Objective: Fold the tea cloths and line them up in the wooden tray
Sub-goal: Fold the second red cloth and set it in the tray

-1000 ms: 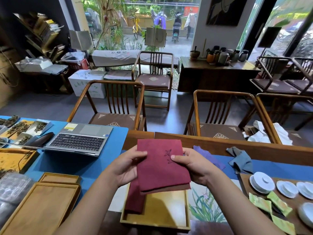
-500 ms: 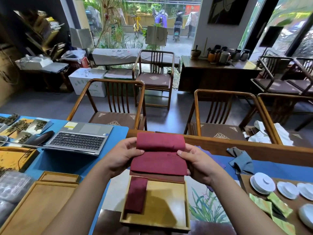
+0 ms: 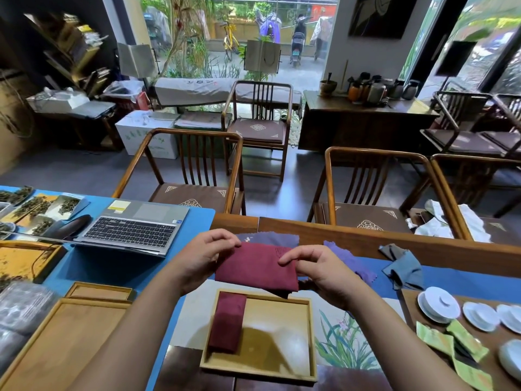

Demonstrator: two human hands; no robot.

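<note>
Above the square wooden tray (image 3: 282,371), both the left hand (image 3: 201,256) and the right hand (image 3: 318,268) pinched a folded maroon tea cloth (image 3: 255,268); another folded maroon cloth (image 3: 227,321) lay inside.

dark grey floor (image 3: 70,170), wooden armchairs (image 3: 194,170), dark sideboard (image 3: 363,128), daylit glass front (image 3: 239,32)

A tea shop or tea house, by the look of it. Right of the right hand (image 3: 318,270) sit white lidded cups (image 3: 437,304) and green tea packets (image 3: 462,345); left of the left hand (image 3: 203,255) lie trays of loose tea leaves (image 3: 33,206) (beside a laptop (image 3: 135,228)). Beyond both hands stand carved wooden chairs (image 3: 197,170), a sideboard of canisters (image 3: 375,91) and a glass front onto the street.
</note>
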